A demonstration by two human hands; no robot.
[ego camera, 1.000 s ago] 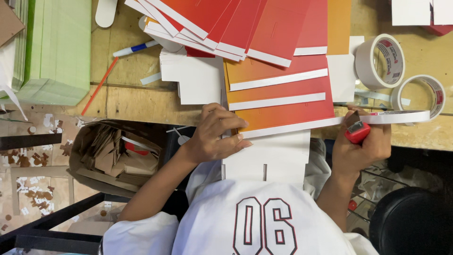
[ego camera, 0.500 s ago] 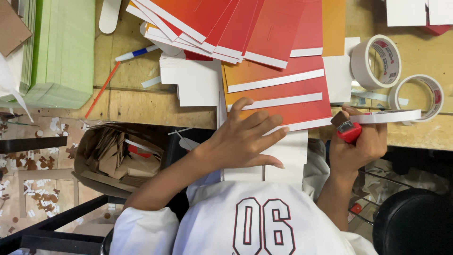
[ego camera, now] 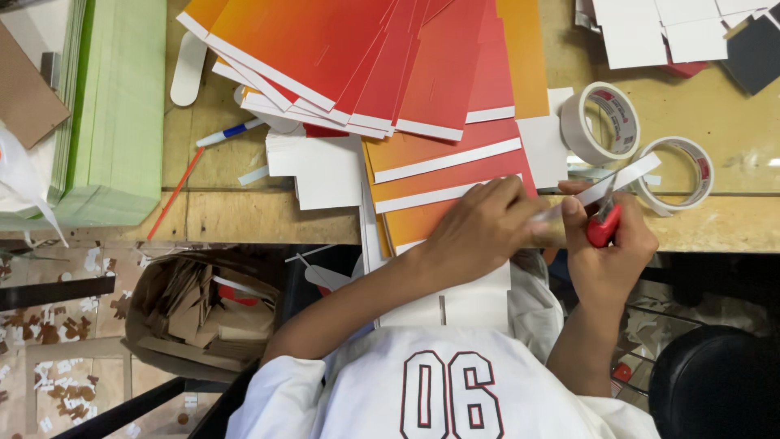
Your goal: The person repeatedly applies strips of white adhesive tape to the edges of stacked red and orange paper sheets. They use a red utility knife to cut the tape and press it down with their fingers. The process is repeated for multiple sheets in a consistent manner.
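Head view: right hand (ego camera: 605, 260) closed on red-handled scissors (ego camera: 603, 224) at desk (ego camera: 731, 228) edge; left hand (ego camera: 479, 232) pinching white tape strip (ego camera: 605, 185) over orange card (ego camera: 422, 213). Risks: strip sticking crooked, blades nicking fingertips (ego camera: 569, 205) close by.

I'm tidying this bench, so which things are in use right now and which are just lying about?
In use: left hand, right hand, red-handled tool, tape strip, orange card.

Lying about: two tape rolls, pen, green stack, scrap bag.
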